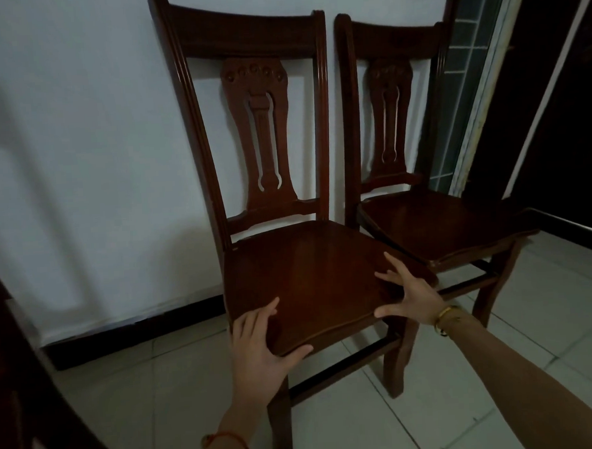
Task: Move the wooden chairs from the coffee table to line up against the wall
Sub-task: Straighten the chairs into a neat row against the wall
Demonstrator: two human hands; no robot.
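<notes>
Left hand: the left hand (260, 349) lies flat on the front left corner of the near chair (311, 278), fingers straight and spread on the seat, thumb along the front edge; released, not clenched.
Left wrist: a red cord (230, 435).
Right hand: the right hand (411, 293) rests on the front right corner of the near chair's seat, fingers splayed on top, thumb pointing along the front edge; also released, gripping nothing.
Right wrist: a gold bangle (445, 317).
Floor: pale tiles (366, 409) under the near chair's legs.
Dark wood: a dark piece (21, 376) at the picture's edge, left of the near chair and well apart from it; too dim to tell what it is.
Near chair: upright on its legs, carved back turned to the wall (77, 132), seat facing the person.
Far chair: the far chair (445, 223) stands just right of the near chair, same carved back, also backed to the wall; their back posts are very close, and I cannot tell whether the seats touch.
Skirting: a dark strip (132, 332) along the wall's foot, left of the near chair.
Door: a glazed frame (468, 78) right of the far chair.
</notes>
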